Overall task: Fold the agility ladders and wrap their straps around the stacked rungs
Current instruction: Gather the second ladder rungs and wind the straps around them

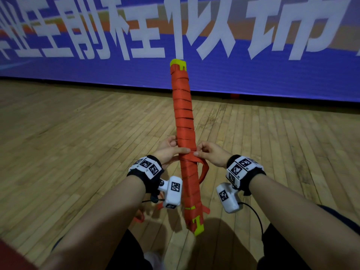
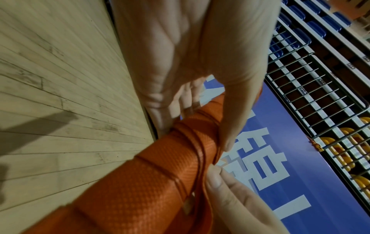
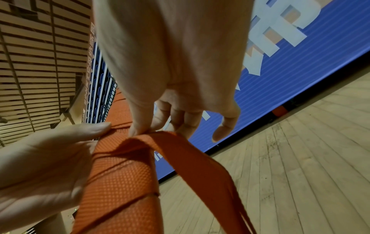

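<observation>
Forearms: both reach in from the bottom edge of the head view, each with a black wristband carrying white marker blocks and a white camera unit (image 1: 172, 192); the elbows are cut off by the frame.
Near end of bundle: the stacked rungs (image 1: 185, 141) form one long bar wound in red strap; its lime-yellow near tip (image 1: 198, 227) sits low between the arms, slightly blurred.
Loose strap: a red strap end (image 1: 204, 171) loops out on the right side of the bundle below the hands; in the right wrist view it hangs down as a flat band (image 3: 192, 159) and runs off the bottom edge.
Left hand: the left hand (image 1: 169, 151) has its grip closed around the bundle, thumb laid across the top of the windings, fingers curled behind; in the left wrist view the fingertips (image 2: 188, 101) are partly hidden behind the bar.
Right hand: the right hand (image 1: 211, 152) pinches the strap at the bundle's right edge between thumb and forefinger (image 3: 138, 126); the other fingers hang loosely curled.
Hard to tell: where the pinched strap passes under the windings is hidden by the thumbs.
Far end of bundle: the bar tilts away and upward, ending in a yellow cap (image 1: 178, 64) seen against the banner.
Floor: pale wooden floor (image 1: 78, 123) lies under everything.
Banner: a blue banner (image 1: 272, 75) with large white characters stands along the far edge of the floor, its top cut off.
Stands: rows of seats behind a railing (image 2: 312, 88) show in the left wrist view, blurred.
</observation>
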A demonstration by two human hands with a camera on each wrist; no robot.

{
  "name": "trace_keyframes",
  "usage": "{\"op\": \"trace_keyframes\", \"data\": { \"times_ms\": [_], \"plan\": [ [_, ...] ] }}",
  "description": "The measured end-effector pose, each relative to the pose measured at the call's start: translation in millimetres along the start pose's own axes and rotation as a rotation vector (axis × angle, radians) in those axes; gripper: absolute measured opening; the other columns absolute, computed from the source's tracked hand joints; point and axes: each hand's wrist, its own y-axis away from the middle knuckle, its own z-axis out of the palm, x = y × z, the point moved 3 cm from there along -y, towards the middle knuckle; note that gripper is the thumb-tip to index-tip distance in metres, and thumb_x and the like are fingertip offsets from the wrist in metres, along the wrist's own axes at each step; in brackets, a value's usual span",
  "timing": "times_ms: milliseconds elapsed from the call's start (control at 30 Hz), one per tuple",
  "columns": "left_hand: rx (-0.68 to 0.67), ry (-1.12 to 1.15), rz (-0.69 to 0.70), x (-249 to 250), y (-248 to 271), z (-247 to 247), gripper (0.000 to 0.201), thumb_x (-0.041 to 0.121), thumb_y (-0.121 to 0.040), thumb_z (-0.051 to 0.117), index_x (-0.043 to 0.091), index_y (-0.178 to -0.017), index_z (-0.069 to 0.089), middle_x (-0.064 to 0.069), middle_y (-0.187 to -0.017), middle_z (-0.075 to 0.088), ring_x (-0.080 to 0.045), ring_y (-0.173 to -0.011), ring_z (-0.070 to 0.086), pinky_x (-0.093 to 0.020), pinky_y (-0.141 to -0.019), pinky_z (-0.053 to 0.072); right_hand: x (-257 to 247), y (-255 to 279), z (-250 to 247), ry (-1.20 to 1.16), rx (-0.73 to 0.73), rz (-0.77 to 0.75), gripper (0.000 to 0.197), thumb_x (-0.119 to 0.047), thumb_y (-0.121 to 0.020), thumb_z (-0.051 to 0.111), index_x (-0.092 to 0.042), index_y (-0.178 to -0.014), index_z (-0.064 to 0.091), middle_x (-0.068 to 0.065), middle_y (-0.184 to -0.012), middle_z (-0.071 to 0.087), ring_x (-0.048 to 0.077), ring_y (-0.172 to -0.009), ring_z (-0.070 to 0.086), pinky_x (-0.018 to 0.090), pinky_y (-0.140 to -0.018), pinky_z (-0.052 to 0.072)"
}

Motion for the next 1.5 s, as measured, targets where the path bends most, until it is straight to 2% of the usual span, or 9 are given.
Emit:
{"op": "trace_keyframes", "data": {
  "times_ms": [467, 600, 767, 900, 967, 1100, 1333, 1433, 1500],
  "plan": [
    [0.078, -0.008, 0.087, 1.5, -6.3, 0.6, 0.047, -0.008, -0.076, 0.071, 0.012, -0.111, 0.048, -0.014, -0.101, 0.068, -0.023, -0.084, 0.067, -0.034, -0.078, 0.056, -0.6, 3.7, 3.0, 0.041, 0.014, 0.052, 0.030, -0.023, -0.077, 0.077, -0.020, -0.077, 0.047, 0.000, -0.077, 0.053, 0.014, -0.071, 0.051, 0.030, -0.068, 0.043],
    [0.080, -0.032, 0.073, 1.8, -7.1, -2.2, 0.044, -0.006, -0.079, 0.069, 0.011, -0.114, 0.048, -0.010, -0.095, 0.069, -0.020, -0.081, 0.066, -0.032, -0.075, 0.056, -5.0, 5.9, 1.6, 0.055, -0.052, 0.075, 0.016, -0.016, -0.084, 0.070, -0.018, -0.072, 0.059, -0.004, -0.070, 0.061, -0.003, -0.055, 0.057, 0.013, -0.060, 0.048],
    [0.052, 0.028, 0.043, 1.1, -5.8, -5.2, 0.044, -0.005, -0.083, 0.065, 0.011, -0.121, 0.050, -0.009, -0.097, 0.068, -0.018, -0.084, 0.066, -0.024, -0.064, 0.056, -0.6, 4.7, -2.0, -0.035, -0.015, 0.105, 0.017, -0.017, -0.085, 0.069, -0.016, -0.069, 0.063, -0.002, -0.068, 0.062, 0.006, -0.061, 0.059, 0.024, -0.069, 0.048],
    [0.035, 0.091, 0.018, -0.2, -5.5, -3.5, 0.052, -0.004, -0.083, 0.065, 0.013, -0.128, 0.046, -0.014, -0.104, 0.066, -0.023, -0.092, 0.065, -0.031, -0.074, 0.056, -2.2, 6.7, -5.3, -0.120, -0.031, 0.128, 0.011, -0.013, -0.085, 0.068, -0.008, -0.095, 0.066, 0.005, -0.087, 0.066, 0.015, -0.081, 0.062, 0.027, -0.085, 0.049],
    [0.032, 0.099, 0.016, -0.8, -5.5, -2.5, 0.054, -0.004, -0.083, 0.066, 0.013, -0.130, 0.045, -0.015, -0.106, 0.067, -0.025, -0.096, 0.065, -0.033, -0.078, 0.055, -3.8, 8.1, -5.3, -0.185, -0.077, 0.131, 0.024, -0.007, -0.088, 0.063, -0.005, -0.111, 0.061, 0.002, -0.092, 0.067, 0.006, -0.078, 0.066, 0.017, -0.079, 0.052],
    [0.026, 0.078, 0.016, 0.1, -3.7, 0.9, 0.055, -0.002, -0.083, 0.066, 0.016, -0.130, 0.045, -0.011, -0.107, 0.067, -0.022, -0.099, 0.064, -0.031, -0.076, 0.054, -4.8, 10.3, -6.7, -0.239, -0.090, 0.137, 0.022, 0.001, -0.090, 0.057, -0.002, -0.111, 0.056, 0.004, -0.090, 0.065, 0.000, -0.070, 0.066, 0.011, -0.068, 0.050],
    [-0.003, -0.245, 0.013, 5.7, 1.0, -0.3, 0.060, 0.012, -0.085, 0.069, 0.022, -0.138, 0.043, -0.010, -0.125, 0.057, -0.011, -0.090, 0.062, -0.022, -0.056, 0.055, 0.7, 12.2, -3.4, -0.183, -0.062, 0.172, 0.029, 0.000, -0.089, 0.060, -0.001, -0.115, 0.048, 0.009, -0.096, 0.059, 0.018, -0.088, 0.059, 0.025, -0.083, 0.051],
    [0.051, -0.280, 0.019, 5.3, 0.3, 2.5, 0.065, 0.007, -0.085, 0.068, 0.016, -0.142, 0.040, -0.010, -0.116, 0.053, -0.011, -0.080, 0.060, -0.023, -0.051, 0.055, 0.2, 12.0, -1.0, -0.090, -0.049, 0.167, 0.026, -0.009, -0.088, 0.063, -0.008, -0.109, 0.048, 0.010, -0.100, 0.059, 0.025, -0.097, 0.059, 0.041, -0.095, 0.048],
    [0.066, -0.320, 0.032, 7.0, -0.4, 5.4, 0.062, 0.008, -0.083, 0.071, 0.017, -0.139, 0.044, -0.004, -0.107, 0.052, -0.015, -0.083, 0.060, -0.026, -0.053, 0.055, -3.9, 13.2, -0.7, -0.045, -0.029, 0.156, 0.026, -0.012, -0.089, 0.063, -0.009, -0.109, 0.047, 0.008, -0.096, 0.059, 0.023, -0.091, 0.059, 0.040, -0.091, 0.048]
  ]
}}
